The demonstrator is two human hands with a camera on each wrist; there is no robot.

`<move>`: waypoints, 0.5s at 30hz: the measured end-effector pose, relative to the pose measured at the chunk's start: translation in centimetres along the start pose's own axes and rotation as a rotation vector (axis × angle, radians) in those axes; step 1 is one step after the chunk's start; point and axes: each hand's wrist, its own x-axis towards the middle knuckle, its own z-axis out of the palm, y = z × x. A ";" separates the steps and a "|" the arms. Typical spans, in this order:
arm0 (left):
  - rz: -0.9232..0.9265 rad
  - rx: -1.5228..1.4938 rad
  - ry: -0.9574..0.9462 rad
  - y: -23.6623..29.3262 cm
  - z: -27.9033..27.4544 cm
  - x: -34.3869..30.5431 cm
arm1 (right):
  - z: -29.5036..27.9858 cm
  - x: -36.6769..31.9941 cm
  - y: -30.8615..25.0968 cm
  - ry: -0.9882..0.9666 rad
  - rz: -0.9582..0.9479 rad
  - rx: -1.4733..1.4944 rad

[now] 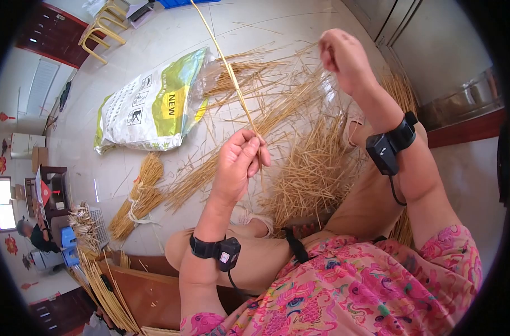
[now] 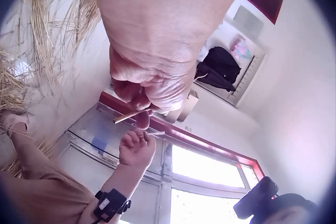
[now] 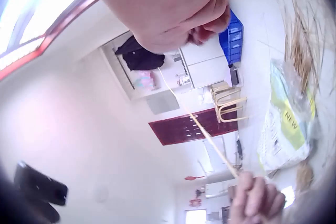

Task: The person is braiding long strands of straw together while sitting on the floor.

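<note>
A long, thin straw stalk [image 1: 228, 66] slants up and away from my left hand [image 1: 242, 159], which pinches its lower part between thumb and fingers. The stalk's short lower end [image 2: 126, 116] pokes out beside the fingers in the left wrist view. My right hand [image 1: 344, 60] is raised at the upper right, well apart from the stalk, with its fingers curled. From the left wrist, a small pale strip [image 2: 156, 133] overlaps the tips of that right hand [image 2: 136, 149]; I cannot tell whether the hand holds it. The right wrist view shows the stalk [image 3: 202, 129] rising from the left hand [image 3: 256, 199].
Loose straw [image 1: 311, 176] is heaped on the tiled floor by my feet. A tied straw bundle [image 1: 137, 196] lies to the left, below a white and green printed sack [image 1: 148, 106]. Metal doors [image 1: 451, 50] stand at the right, a stool [image 1: 101, 31] at upper left.
</note>
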 end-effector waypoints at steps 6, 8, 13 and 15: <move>0.111 0.135 0.070 0.6 0.0 0.4 | 0.0 -3.1 2.6 -1.279 0.079 -1.294; 0.091 0.138 0.072 0.7 0.1 0.5 | 0.9 -4.2 2.7 -1.138 -0.017 -1.153; 0.052 0.168 0.072 0.3 0.4 0.7 | 4.9 -6.3 1.6 -0.834 0.036 -0.414; 0.061 0.195 0.070 0.2 0.5 0.7 | 5.5 -6.8 2.4 -0.799 0.106 -0.107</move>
